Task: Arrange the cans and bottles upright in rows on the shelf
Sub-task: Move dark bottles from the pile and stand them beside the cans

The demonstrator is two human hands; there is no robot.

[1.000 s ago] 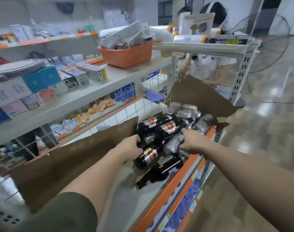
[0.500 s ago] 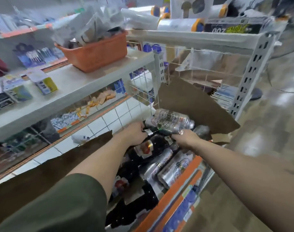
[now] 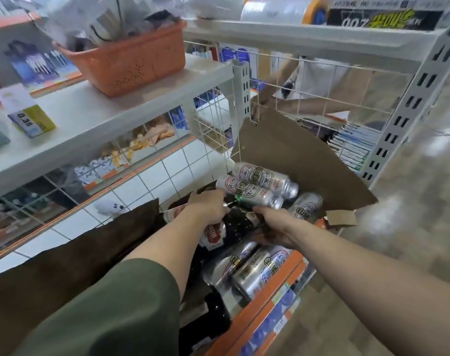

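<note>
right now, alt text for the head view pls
Both hands, left hand and right hand, reach into a jumble of silver cans and dark bottles lying on their sides on an orange-edged shelf; none stands upright.

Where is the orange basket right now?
The orange basket sits upper left in the head view, on the white shelf above the cans.

— What stood on the upper white shelf [image 3: 111, 116]?
— An orange basket [image 3: 131, 62] filled with packets, and a small yellow-and-white box [image 3: 29, 116] lying near the left edge.
— And higher up?
— A roll of clear film [image 3: 277, 9] beside a black carton [image 3: 383, 19]. Brown cardboard [image 3: 293, 155] leaned against the wire grid [image 3: 213, 129].
</note>
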